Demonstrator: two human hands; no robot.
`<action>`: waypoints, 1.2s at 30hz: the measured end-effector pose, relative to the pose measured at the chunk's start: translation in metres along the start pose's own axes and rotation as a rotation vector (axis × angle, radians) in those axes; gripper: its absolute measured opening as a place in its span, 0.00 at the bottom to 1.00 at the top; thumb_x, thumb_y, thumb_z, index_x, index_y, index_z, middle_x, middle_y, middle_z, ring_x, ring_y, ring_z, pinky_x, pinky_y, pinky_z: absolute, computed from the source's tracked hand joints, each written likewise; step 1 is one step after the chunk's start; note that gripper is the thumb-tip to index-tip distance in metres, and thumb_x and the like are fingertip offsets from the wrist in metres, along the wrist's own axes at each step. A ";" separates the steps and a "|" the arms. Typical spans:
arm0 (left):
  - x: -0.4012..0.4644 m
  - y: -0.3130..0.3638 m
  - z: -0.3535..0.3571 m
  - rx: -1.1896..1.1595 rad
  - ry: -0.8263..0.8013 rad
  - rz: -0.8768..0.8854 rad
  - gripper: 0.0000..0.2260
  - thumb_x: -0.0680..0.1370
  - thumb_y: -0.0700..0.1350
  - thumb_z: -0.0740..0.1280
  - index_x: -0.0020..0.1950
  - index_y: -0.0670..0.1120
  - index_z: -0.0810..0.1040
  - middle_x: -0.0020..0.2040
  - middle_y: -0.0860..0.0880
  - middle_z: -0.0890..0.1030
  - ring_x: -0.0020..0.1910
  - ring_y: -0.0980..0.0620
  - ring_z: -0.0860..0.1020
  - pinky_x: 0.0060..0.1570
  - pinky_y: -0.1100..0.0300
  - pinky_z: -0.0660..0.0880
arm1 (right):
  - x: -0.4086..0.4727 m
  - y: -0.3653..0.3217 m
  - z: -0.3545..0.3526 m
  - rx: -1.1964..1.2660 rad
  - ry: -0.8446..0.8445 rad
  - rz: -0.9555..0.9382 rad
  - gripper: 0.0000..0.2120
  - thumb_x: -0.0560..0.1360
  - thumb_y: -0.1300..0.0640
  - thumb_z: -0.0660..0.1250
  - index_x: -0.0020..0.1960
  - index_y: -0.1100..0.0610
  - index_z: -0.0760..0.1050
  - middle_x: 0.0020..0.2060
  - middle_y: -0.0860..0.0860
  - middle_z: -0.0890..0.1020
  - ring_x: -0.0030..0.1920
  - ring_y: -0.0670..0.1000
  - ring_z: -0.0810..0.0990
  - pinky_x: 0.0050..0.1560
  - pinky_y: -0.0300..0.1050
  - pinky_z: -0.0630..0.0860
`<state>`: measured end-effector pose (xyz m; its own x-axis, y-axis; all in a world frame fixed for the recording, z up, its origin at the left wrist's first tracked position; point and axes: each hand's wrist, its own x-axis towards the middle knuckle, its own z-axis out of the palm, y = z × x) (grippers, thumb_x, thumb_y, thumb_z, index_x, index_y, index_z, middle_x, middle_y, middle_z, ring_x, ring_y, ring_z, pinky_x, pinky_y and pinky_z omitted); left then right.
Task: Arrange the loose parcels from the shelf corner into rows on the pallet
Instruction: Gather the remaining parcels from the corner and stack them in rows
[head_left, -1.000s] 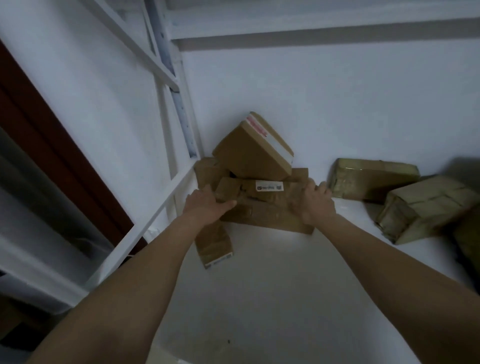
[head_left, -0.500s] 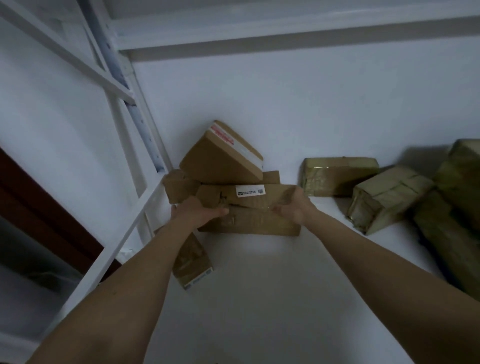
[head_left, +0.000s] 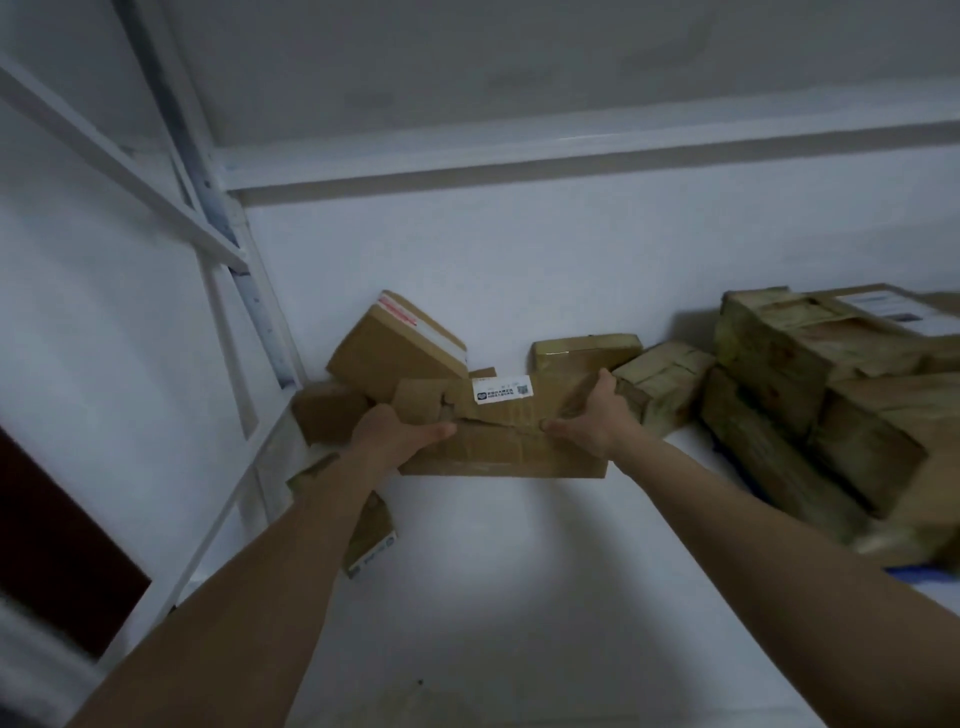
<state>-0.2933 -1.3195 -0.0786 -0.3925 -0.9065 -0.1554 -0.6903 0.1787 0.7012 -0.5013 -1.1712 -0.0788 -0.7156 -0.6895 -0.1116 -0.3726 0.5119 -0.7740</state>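
A long, crumpled brown parcel (head_left: 501, 434) with a white label lies in the shelf corner. My left hand (head_left: 395, 434) grips its left end and my right hand (head_left: 597, 415) grips its right end. A tilted brown box (head_left: 395, 353) with red-printed tape leans on the wall behind it. A small brown box (head_left: 327, 413) sits at the far left of the corner. Another small parcel (head_left: 371, 535) with a white label end lies nearer me, partly hidden under my left forearm.
Tape-wrapped parcels (head_left: 587, 351) (head_left: 662, 384) sit along the wall to the right. A stack of larger wrapped boxes (head_left: 831, 410) fills the right side. White shelf uprights and braces (head_left: 228, 322) stand at the left. The white shelf surface (head_left: 519, 597) stretches toward me.
Both hands have closed round the ends of the long parcel and drawn it slightly up and toward me. The view has shifted, bringing the stacked boxes on the right into sight.
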 end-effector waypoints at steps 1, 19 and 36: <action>-0.007 0.004 -0.001 -0.028 0.015 0.003 0.43 0.65 0.64 0.74 0.70 0.39 0.68 0.66 0.43 0.74 0.62 0.43 0.73 0.50 0.57 0.70 | -0.009 0.001 -0.005 0.010 0.017 0.003 0.57 0.66 0.49 0.77 0.77 0.58 0.38 0.72 0.61 0.60 0.70 0.61 0.64 0.68 0.54 0.65; -0.084 0.065 0.013 -0.638 0.148 0.014 0.46 0.58 0.71 0.73 0.70 0.51 0.67 0.67 0.47 0.71 0.63 0.42 0.73 0.55 0.42 0.76 | -0.134 0.010 -0.091 -0.021 0.205 -0.091 0.41 0.63 0.45 0.78 0.68 0.57 0.62 0.64 0.55 0.63 0.62 0.56 0.69 0.61 0.51 0.73; -0.117 0.177 0.085 -1.219 -0.164 -0.182 0.29 0.65 0.50 0.77 0.65 0.50 0.73 0.61 0.44 0.78 0.53 0.41 0.79 0.38 0.38 0.80 | -0.149 0.059 -0.208 -0.180 0.359 -0.502 0.33 0.68 0.46 0.74 0.69 0.53 0.65 0.59 0.50 0.71 0.58 0.51 0.72 0.60 0.46 0.72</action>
<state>-0.4215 -1.1492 0.0047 -0.4822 -0.8067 -0.3416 0.2375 -0.4957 0.8354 -0.5394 -0.9315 0.0221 -0.5696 -0.6695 0.4768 -0.7847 0.2705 -0.5577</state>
